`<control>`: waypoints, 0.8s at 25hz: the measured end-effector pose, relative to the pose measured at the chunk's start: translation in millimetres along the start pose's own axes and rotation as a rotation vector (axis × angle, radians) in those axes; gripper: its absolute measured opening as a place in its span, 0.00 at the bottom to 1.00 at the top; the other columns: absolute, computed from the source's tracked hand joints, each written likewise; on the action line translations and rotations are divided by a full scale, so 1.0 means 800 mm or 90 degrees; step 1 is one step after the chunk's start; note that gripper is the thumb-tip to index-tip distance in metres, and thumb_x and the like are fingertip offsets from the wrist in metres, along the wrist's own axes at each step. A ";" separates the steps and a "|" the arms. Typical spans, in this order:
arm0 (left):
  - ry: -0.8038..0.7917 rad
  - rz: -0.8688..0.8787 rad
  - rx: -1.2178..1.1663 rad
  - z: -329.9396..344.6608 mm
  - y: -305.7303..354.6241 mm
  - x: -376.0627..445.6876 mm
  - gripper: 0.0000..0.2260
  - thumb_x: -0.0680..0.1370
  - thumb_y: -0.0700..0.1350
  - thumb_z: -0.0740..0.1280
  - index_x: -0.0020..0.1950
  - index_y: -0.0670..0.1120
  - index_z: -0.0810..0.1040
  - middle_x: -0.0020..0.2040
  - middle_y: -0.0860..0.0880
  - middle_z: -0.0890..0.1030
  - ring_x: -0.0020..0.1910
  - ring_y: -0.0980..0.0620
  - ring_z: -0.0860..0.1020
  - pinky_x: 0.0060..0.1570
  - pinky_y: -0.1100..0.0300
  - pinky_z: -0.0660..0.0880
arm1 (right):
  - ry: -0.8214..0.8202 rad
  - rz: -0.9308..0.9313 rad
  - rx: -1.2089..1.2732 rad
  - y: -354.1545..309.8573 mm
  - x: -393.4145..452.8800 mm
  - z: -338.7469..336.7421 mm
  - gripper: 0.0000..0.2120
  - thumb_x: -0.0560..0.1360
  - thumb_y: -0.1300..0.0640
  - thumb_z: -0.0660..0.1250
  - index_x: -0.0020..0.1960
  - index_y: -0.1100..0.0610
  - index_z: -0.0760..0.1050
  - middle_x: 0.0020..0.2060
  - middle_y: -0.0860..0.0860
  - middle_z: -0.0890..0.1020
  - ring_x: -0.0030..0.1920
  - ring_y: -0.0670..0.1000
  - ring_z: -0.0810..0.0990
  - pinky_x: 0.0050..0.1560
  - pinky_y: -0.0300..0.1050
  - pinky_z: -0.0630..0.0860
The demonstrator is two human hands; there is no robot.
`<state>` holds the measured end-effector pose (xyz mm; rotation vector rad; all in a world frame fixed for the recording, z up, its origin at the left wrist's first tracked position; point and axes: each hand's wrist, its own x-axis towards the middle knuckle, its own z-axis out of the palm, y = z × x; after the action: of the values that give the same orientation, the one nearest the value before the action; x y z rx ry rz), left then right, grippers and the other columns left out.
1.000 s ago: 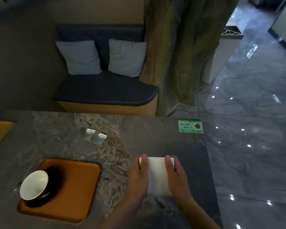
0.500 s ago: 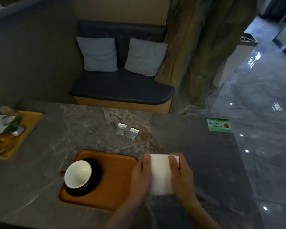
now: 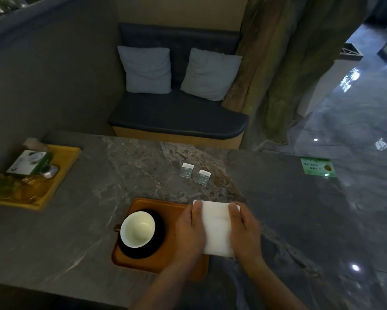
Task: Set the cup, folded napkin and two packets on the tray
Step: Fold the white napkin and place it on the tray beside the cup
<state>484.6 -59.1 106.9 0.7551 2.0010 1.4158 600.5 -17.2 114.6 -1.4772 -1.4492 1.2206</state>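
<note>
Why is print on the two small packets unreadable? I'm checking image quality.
Head view: dim room light, so the two small grey packets are dark, tiny and soft; bright ceiling-light glare spots the glossy floor; wide-angle distortion bends the grey marble table edges.

A grey marble worktop [image 3: 80,224] carries an orange tray [image 3: 143,264], two packets [image 3: 195,173] beyond it, a yellow tray [image 3: 62,168] far left, and a green card [image 3: 317,167] far right.

The tray [image 3: 143,262] is sitting on the surface [image 3: 277,209], carrying the cup [image 3: 137,229] at its left. The napkin [image 3: 217,229] is overlapping the tray's right edge. Two packets [image 3: 194,173] are lying side by side behind the tray.
</note>
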 end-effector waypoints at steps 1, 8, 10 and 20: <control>0.001 -0.009 -0.014 -0.002 -0.002 0.000 0.15 0.82 0.50 0.59 0.39 0.47 0.77 0.34 0.50 0.81 0.34 0.62 0.76 0.38 0.57 0.73 | -0.009 0.011 0.009 0.002 0.001 0.000 0.10 0.80 0.52 0.62 0.41 0.53 0.77 0.36 0.43 0.81 0.37 0.38 0.76 0.36 0.33 0.71; 0.005 -0.050 0.018 -0.011 -0.017 -0.033 0.17 0.81 0.55 0.57 0.40 0.47 0.77 0.36 0.49 0.81 0.35 0.59 0.76 0.39 0.58 0.74 | -0.030 0.039 -0.066 0.040 -0.006 0.000 0.17 0.80 0.45 0.59 0.37 0.54 0.73 0.31 0.49 0.78 0.34 0.42 0.76 0.35 0.47 0.70; 0.011 -0.015 0.105 -0.016 -0.023 -0.042 0.18 0.79 0.59 0.54 0.40 0.49 0.75 0.36 0.50 0.80 0.35 0.58 0.77 0.36 0.61 0.72 | -0.029 0.035 -0.092 0.048 -0.010 0.004 0.17 0.80 0.44 0.59 0.37 0.51 0.73 0.31 0.48 0.79 0.34 0.43 0.77 0.35 0.46 0.72; -0.071 -0.039 0.254 -0.057 -0.088 -0.011 0.25 0.74 0.68 0.45 0.47 0.51 0.72 0.38 0.50 0.81 0.39 0.50 0.80 0.39 0.56 0.72 | -0.079 0.132 -0.121 0.074 -0.037 0.063 0.11 0.79 0.46 0.62 0.43 0.52 0.74 0.37 0.47 0.79 0.40 0.49 0.79 0.45 0.57 0.79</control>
<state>449.1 -114.0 54.0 0.9098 2.2232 0.9257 572.9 -58.5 47.7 -1.7425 -1.5592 1.3499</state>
